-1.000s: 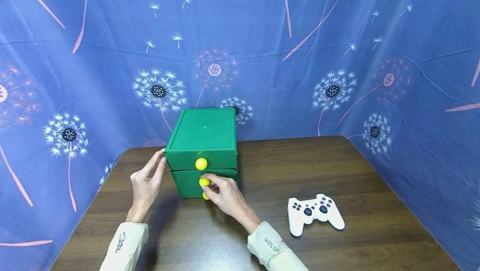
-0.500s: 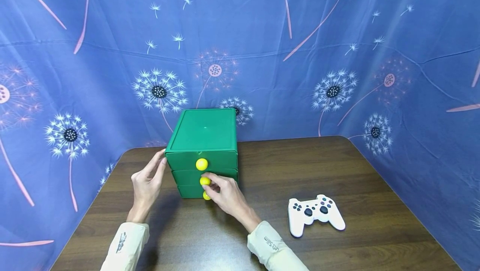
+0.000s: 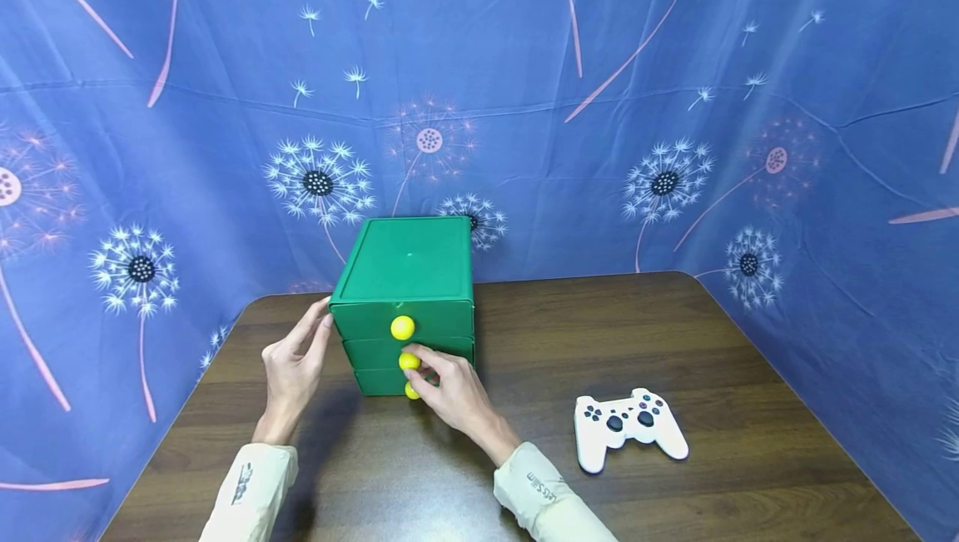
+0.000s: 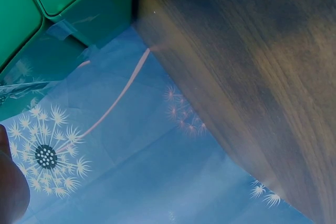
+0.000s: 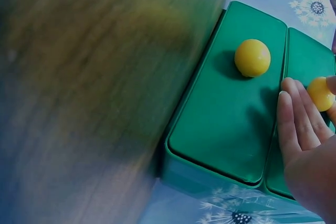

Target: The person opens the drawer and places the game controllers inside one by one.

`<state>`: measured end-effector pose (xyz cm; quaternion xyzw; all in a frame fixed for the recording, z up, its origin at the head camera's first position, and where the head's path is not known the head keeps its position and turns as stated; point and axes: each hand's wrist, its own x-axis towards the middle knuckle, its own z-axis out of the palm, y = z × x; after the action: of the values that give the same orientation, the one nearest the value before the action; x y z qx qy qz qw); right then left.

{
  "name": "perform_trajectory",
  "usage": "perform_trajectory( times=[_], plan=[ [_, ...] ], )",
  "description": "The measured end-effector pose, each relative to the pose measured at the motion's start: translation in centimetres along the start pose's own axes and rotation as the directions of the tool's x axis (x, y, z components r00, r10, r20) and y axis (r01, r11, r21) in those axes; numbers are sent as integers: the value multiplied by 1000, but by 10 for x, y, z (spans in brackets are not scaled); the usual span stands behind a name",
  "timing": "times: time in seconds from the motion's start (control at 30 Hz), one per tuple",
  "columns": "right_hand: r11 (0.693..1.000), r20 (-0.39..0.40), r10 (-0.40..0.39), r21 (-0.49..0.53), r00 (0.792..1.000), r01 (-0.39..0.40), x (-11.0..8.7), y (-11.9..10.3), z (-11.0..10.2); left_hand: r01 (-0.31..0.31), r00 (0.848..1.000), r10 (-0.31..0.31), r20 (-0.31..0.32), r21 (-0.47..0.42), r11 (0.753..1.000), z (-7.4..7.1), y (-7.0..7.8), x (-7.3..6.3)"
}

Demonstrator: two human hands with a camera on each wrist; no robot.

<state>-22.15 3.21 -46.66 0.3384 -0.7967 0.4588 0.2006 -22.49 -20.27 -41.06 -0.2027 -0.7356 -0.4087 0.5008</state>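
A green drawer box (image 3: 408,259) with three drawers and yellow ball knobs stands at the back of the table. In the head view my right hand (image 3: 459,392) pinches the middle drawer's yellow knob (image 3: 408,361) between thumb and fingers. The right wrist view shows its other fingers laid along the drawer front beside that knob (image 5: 319,95). The bottom drawer's knob (image 5: 252,57) is untouched, and the top knob (image 3: 402,327) sits above my hand. My left hand (image 3: 290,367) touches the box's upper left front corner with fairly straight fingers. All drawer fronts look level with one another.
A white game controller (image 3: 629,425) lies on the brown wooden table (image 3: 599,325), to the right of my right hand. A blue cloth (image 3: 524,167) with dandelion prints hangs behind the table and along its sides.
The middle drawer has slid back into the box, uncovering the bottom drawer's front. My right hand has kept its pinch on the knob; my left hand has stayed at the corner.
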Motion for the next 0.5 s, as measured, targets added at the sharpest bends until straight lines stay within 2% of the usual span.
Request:
perform_trajectory(
  times=[0.23, 0.5],
  plan=[
    [1000, 6, 14, 5, 1000, -14, -4, 1, -2, -7, 1000, 7, -7, 6, 1000, 0, 0, 1],
    [998, -31, 56, 36, 998, -55, -14, 1, -14, -2, 1000, 2, 17, 6, 1000, -1, -20, -7]
  ],
)
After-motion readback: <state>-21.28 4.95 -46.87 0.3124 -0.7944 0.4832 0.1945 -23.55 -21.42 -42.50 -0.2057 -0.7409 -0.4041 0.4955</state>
